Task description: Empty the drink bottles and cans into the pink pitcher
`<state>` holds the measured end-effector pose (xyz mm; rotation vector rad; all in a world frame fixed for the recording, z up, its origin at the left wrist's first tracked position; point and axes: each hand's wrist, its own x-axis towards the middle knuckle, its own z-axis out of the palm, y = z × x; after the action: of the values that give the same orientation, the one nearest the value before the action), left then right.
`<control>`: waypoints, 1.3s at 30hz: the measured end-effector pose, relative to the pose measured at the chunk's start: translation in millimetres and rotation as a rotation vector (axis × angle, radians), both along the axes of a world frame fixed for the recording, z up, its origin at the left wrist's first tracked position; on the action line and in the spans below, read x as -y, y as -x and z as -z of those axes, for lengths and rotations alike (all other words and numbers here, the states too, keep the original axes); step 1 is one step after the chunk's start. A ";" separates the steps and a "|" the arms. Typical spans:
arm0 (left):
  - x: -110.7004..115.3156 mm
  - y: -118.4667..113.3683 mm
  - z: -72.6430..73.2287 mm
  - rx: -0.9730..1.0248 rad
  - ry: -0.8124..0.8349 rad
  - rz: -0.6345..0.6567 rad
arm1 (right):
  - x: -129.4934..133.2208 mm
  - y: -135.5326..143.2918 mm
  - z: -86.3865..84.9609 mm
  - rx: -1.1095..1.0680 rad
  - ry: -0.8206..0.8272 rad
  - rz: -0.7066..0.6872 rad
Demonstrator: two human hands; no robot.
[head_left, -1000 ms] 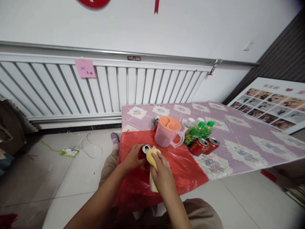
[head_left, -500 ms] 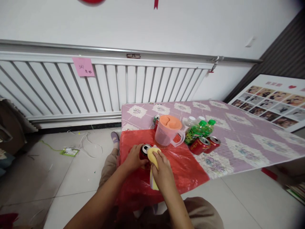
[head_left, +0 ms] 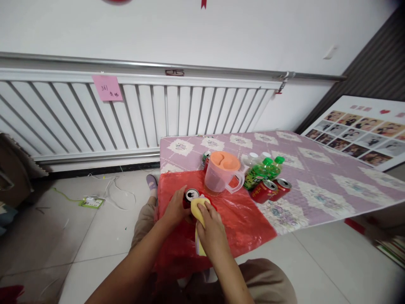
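Note:
My left hand [head_left: 177,207] is wrapped round a dark red can [head_left: 191,195] whose opened top faces up. In my right hand [head_left: 211,226] is a folded yellow cloth [head_left: 199,208], its front end against the can's right side and its tail hanging down. Both hands are over a red plastic sheet [head_left: 247,219] on the table's near left part. Just behind them stands a clear pitcher [head_left: 218,177] with an orange lid and a little liquid at its bottom. The lower part of the can is hidden by my hands.
Right of the pitcher are green-capped bottles [head_left: 256,174], clear bottles and two red cans [head_left: 265,191]. Another can [head_left: 205,158] stands behind the pitcher. A patterned cloth [head_left: 332,194] covers the table. A radiator [head_left: 171,109] runs behind; a photo board [head_left: 357,131] leans at right.
My right hand and the yellow cloth have moved slightly left and down along the can. The can remains in my left hand. The whole view has shifted slightly.

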<state>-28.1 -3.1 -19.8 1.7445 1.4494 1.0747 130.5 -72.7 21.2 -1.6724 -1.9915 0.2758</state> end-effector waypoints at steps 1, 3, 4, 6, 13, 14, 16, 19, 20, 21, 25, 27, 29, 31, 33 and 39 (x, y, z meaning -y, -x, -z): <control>-0.8 0.6 1.0 -0.027 -0.011 0.006 | 0.2 0.5 -0.3 0.005 0.003 0.003; -2.4 3.8 -0.7 -0.079 -0.019 0.045 | -0.5 0.4 0.3 0.012 0.000 0.012; -3.0 5.9 -3.4 -0.092 -0.019 0.079 | -1.3 -0.1 1.0 0.013 -0.002 0.015; -3.7 10.1 -11.0 -0.078 -0.030 0.164 | -3.1 -1.3 2.7 0.008 -0.008 0.018; -2.0 11.5 -28.3 0.092 0.012 0.276 | -1.8 2.8 1.6 0.085 -0.017 0.042; -1.6 10.4 -27.3 0.107 0.006 0.255 | -0.8 4.5 0.7 0.110 -0.004 0.045; -1.0 8.3 -24.3 0.127 -0.012 0.226 | 1.2 7.9 -1.0 0.152 0.028 0.044; -0.3 6.1 -20.5 0.121 -0.029 0.196 | 4.2 12.7 -3.3 0.182 0.066 0.049; -0.3 5.8 -19.8 0.116 -0.033 0.185 | 5.2 14.2 -4.4 0.185 0.074 0.050; -0.4 5.7 -19.4 0.110 -0.036 0.172 | 6.3 15.6 -5.6 0.186 0.082 0.048; -1.6 7.0 -19.8 0.086 -0.050 0.155 | 12.2 19.7 -13.4 0.162 0.130 0.000; -1.7 8.0 -20.6 0.080 -0.066 0.178 | 15.6 19.9 -17.2 0.117 0.145 -0.030; -1.6 8.6 -20.4 0.074 -0.088 0.200 | 18.3 16.9 -19.1 0.034 0.125 -0.068; -1.7 8.5 -18.6 0.064 -0.089 0.195 | 19.5 8.6 -18.5 -0.078 0.072 -0.118; -2.3 8.2 -15.6 0.059 -0.070 0.176 | 18.6 -6.5 -15.7 -0.181 0.003 -0.155; -3.3 8.3 -11.6 0.044 -0.030 0.167 | 2.4 -79.4 -2.4 -0.140 -0.151 0.002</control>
<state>-36.4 0.1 -8.2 1.8162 1.2431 1.0438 209.9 -75.1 23.6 -1.5188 -1.8595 0.2295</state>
